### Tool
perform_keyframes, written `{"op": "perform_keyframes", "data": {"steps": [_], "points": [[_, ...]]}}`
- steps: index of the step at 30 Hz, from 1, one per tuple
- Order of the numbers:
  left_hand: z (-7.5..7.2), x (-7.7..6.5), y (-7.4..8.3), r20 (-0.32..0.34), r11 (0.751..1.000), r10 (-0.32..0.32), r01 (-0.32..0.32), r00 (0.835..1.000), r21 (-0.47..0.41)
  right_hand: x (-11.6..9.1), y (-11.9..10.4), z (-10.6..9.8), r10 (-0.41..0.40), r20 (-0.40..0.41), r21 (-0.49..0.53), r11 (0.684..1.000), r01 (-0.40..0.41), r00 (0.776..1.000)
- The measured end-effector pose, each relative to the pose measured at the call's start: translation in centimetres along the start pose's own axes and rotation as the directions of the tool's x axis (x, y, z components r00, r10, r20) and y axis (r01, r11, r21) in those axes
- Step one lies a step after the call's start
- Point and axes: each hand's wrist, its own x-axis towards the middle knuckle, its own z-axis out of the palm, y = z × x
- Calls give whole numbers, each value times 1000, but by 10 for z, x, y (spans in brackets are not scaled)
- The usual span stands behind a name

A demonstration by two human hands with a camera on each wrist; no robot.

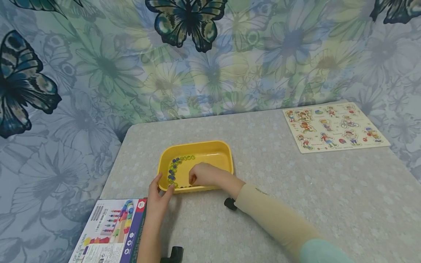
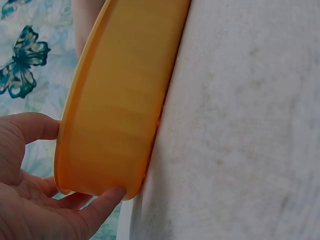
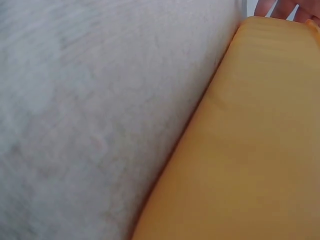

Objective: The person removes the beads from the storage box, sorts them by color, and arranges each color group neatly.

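Note:
A yellow tray [image 1: 210,155] lies on the table, with several small green-yellow and blue glass beads [image 1: 172,172] in a curved line along its left side. Beads also lie by the near wall. My left hand [image 1: 159,197] holds the tray's near left corner, thumb and fingers around it; in the left wrist view, its fingertips [image 2: 116,194] touch the outer wall. Inside the tray, my right hand [image 1: 206,174] reaches down near the front wall with its fingers curled. Whatever is between those fingertips is hidden. The right wrist view shows mostly the tray's outer wall [image 3: 250,130].
A printed box [image 1: 108,230] lies at the near left, beside my left forearm. At the back right is a flat picture board [image 1: 335,128]. Black objects [image 1: 230,204] show near each wrist. Behind the table hangs a butterfly-patterned cloth [image 1: 210,73].

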Motion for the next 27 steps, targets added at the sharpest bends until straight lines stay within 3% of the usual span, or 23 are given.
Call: {"op": "perform_keyframes", "data": {"steps": [9, 17, 27], "points": [[0, -1, -2, -2, 1000, 3, -3, 1000, 7, 6, -2, 6, 36, 31, 26, 999, -37, 999], [1, -3, 0, 0, 1000, 10, -10, 1000, 5, 2, -5, 3, 90, 21, -102, 991, -87, 996], [-1, -1, -2, 11, 1000, 18, -17, 1000, -8, -2, -2, -12, -7, -42, -107, 994, 3, 999]]}}
